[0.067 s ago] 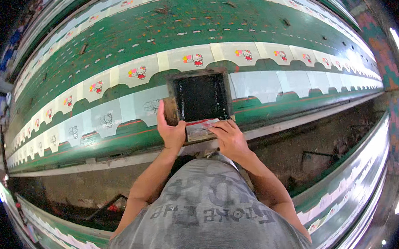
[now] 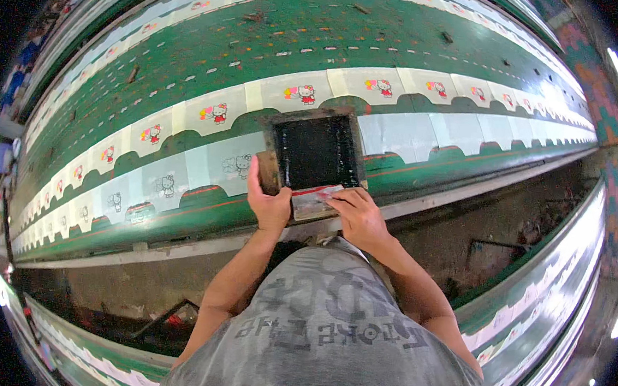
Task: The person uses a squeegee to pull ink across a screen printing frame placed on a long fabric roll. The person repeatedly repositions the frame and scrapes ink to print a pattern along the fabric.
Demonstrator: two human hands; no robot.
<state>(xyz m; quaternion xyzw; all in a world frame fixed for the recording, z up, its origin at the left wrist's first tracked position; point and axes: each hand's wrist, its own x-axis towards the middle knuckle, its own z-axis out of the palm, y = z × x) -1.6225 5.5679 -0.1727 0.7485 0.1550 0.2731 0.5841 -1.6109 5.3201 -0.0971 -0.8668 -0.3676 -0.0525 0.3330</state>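
Observation:
A small screen-printing frame with a dark, ink-covered middle lies on the row of pale blue fabric pieces in front of me. My left hand grips its near left corner, thumb toward the near end and fingers along the side. At the near end, the fingers of my right hand are pinched on a pale, flat squeegee with a red strip along it. Left of the frame, a fabric piece bears a black cat outline. To the right, a pale blue piece has no print.
Beyond runs a row of cream pieces with coloured cat prints, on a long green table dotted with ink marks. A pale rail edges the table near me. Another table with fabric stands behind at right, across a dark aisle.

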